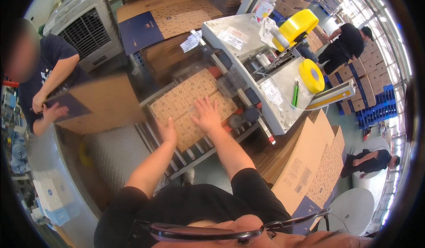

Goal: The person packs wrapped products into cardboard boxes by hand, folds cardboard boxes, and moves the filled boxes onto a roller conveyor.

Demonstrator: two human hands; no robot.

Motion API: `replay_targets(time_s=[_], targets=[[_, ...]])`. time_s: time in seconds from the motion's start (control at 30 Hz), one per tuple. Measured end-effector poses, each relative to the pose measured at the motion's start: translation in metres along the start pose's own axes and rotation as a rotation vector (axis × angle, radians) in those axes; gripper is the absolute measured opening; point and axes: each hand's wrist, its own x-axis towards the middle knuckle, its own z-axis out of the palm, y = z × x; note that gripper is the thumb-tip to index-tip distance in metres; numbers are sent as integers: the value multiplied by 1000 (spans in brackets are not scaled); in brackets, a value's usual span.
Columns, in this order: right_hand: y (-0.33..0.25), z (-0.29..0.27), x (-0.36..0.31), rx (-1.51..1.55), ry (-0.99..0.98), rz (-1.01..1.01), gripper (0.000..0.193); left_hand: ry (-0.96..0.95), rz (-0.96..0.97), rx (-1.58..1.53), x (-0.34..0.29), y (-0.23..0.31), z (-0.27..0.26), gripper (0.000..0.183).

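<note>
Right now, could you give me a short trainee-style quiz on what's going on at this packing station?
1. True or false: the person's right hand lies flat, palm down, on top of the patterned brown cardboard box.
2. The box rests on: A) a wooden pallet, B) the metal roller conveyor, C) the floor.
3. Fill in: the left hand touches the box at its near ____ edge.

Key: 1 true; 2 B; 3 left. Two large yellow tape rolls sit on the grey sealing machine beyond the box.
</note>
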Motion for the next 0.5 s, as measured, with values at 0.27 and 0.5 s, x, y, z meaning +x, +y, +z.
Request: replay_targets(time_s=[0.27, 0.5], targets=[[-16, 24, -41, 25, 54, 272, 73, -105, 47, -45, 6, 25, 83, 75], [-69, 0, -219, 383, 21, 90, 85, -1112, -549, -77, 23, -6, 18, 79]])
